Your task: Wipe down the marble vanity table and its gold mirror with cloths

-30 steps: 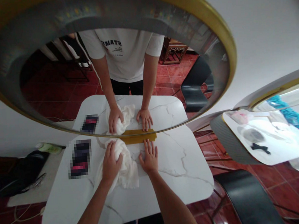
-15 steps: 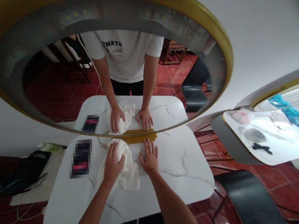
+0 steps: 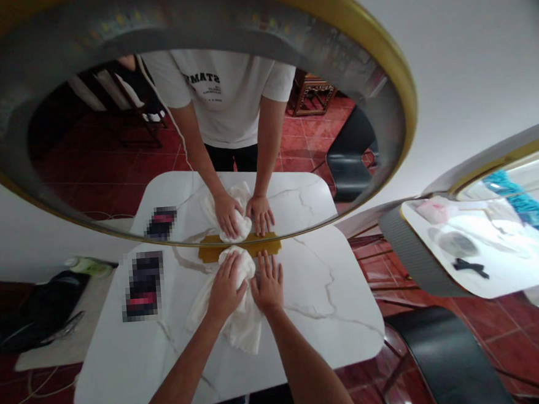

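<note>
A crumpled white cloth (image 3: 242,324) lies on the white marbled tabletop (image 3: 315,322), its front part bunched up near the gold mirror base (image 3: 207,253). Over that bunch my left hand (image 3: 229,286) is pressed, fingers curved on the cloth and thumb toward the right. My right hand (image 3: 269,285) rests flat on the table just right of the cloth, fingers stretched forward to the base. The large gold-rimmed mirror (image 3: 406,94) above reflects both arms, the cloth and a white T-shirt.
A pixelated dark item (image 3: 142,286) lies on the table's left. A black chair (image 3: 446,356) stands right of the table. Farther right, a second white table (image 3: 499,253) bears a small black item. A black bag (image 3: 37,310) and a cable (image 3: 38,390) are on the left.
My left hand has slid right with the cloth, close to my right hand, uncovering the left end of the gold base. The right hand stays in place on the table.
</note>
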`<action>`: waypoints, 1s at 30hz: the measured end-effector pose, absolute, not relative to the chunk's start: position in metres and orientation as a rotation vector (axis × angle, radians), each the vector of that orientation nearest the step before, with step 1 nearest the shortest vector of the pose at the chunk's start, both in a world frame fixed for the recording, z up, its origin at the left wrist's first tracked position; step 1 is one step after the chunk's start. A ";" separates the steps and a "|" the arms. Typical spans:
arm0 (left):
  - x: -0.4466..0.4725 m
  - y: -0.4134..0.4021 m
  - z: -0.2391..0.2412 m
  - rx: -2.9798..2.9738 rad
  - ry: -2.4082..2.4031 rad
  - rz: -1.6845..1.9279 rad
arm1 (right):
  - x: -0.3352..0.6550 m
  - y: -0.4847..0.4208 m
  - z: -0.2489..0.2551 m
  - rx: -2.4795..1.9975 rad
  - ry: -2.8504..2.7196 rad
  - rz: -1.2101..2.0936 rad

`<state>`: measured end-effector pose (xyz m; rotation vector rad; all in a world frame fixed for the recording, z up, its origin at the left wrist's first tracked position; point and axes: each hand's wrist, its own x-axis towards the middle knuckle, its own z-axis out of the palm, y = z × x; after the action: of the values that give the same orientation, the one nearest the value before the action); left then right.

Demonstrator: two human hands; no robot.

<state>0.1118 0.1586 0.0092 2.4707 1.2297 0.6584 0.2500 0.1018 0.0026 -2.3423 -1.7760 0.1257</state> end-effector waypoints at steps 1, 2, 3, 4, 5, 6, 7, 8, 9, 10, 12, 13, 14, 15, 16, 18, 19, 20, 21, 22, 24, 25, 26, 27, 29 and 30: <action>0.114 0.159 0.010 2.474 1.220 0.654 | 0.250 0.102 0.003 -2.342 -1.779 0.128; 0.115 0.159 0.010 2.476 1.214 0.651 | 0.250 0.102 0.003 -2.342 -1.781 0.133; 0.115 0.160 0.011 2.478 1.209 0.647 | 0.250 0.102 0.003 -2.342 -1.782 0.138; 0.114 0.160 0.011 2.479 1.207 0.644 | 0.250 0.102 0.004 -2.344 -1.783 0.143; 0.112 0.159 0.012 2.478 1.209 0.641 | 0.250 0.102 0.004 -2.346 -1.783 0.148; 0.109 0.159 0.012 2.475 1.217 0.642 | 0.250 0.102 0.004 -2.350 -1.781 0.152; 0.106 0.159 0.013 2.468 1.233 0.648 | 0.250 0.102 0.005 -2.354 -1.779 0.154; 0.102 0.159 0.014 2.460 1.252 0.658 | 0.250 0.102 0.005 -2.357 -1.777 0.154; 0.098 0.159 0.014 2.449 1.272 0.671 | 0.249 0.102 0.005 -2.361 -1.775 0.153; 0.093 0.159 0.015 2.439 1.293 0.686 | 0.249 0.102 0.005 -2.365 -1.772 0.149; 0.080 0.161 0.016 2.419 1.330 0.716 | 0.249 0.103 0.004 -2.368 -1.768 0.140; 0.074 0.162 0.017 2.408 1.351 0.732 | 0.249 0.103 0.004 -2.368 -1.767 0.136; 0.067 0.164 0.017 2.394 1.375 0.751 | 0.249 0.103 0.003 -2.366 -1.768 0.134; 0.060 0.166 0.017 2.380 1.402 0.773 | 0.249 0.103 0.003 -2.364 -1.768 0.132; 0.055 0.167 0.017 2.366 1.428 0.790 | 0.249 0.103 0.003 -2.362 -1.768 0.132; 0.046 0.170 0.017 2.350 1.466 0.813 | 0.249 0.103 0.004 -2.361 -1.766 0.132; 0.044 0.170 0.016 2.349 1.477 0.821 | 0.249 0.103 0.004 -2.361 -1.765 0.133; 0.043 0.170 0.016 2.353 1.482 0.827 | 0.249 0.103 0.005 -2.363 -1.765 0.134; 0.044 0.170 0.015 2.359 1.484 0.832 | 0.249 0.103 0.005 -2.364 -1.766 0.134; 0.046 0.169 0.015 2.366 1.483 0.835 | 0.249 0.103 0.005 -2.367 -1.767 0.133; 0.054 0.167 0.013 2.380 1.472 0.824 | 0.248 0.103 0.006 -2.374 -1.767 0.133; 0.059 0.165 0.013 2.389 1.457 0.808 | 0.248 0.103 0.006 -2.377 -1.765 0.135; 0.065 0.164 0.012 2.399 1.437 0.791 | 0.248 0.103 0.006 -2.381 -1.762 0.138; 0.072 0.162 0.011 2.411 1.411 0.773 | 0.248 0.103 0.006 -2.383 -1.759 0.143; 0.086 0.159 0.009 2.435 1.348 0.742 | 0.248 0.103 0.005 -2.384 -1.757 0.152; 0.094 0.158 0.009 2.444 1.317 0.729 | 0.248 0.103 0.005 -2.380 -1.761 0.156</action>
<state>0.0938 0.1575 0.0086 2.4444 1.3174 0.7285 0.2482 0.1031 0.0052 -2.3803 -1.7611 0.1556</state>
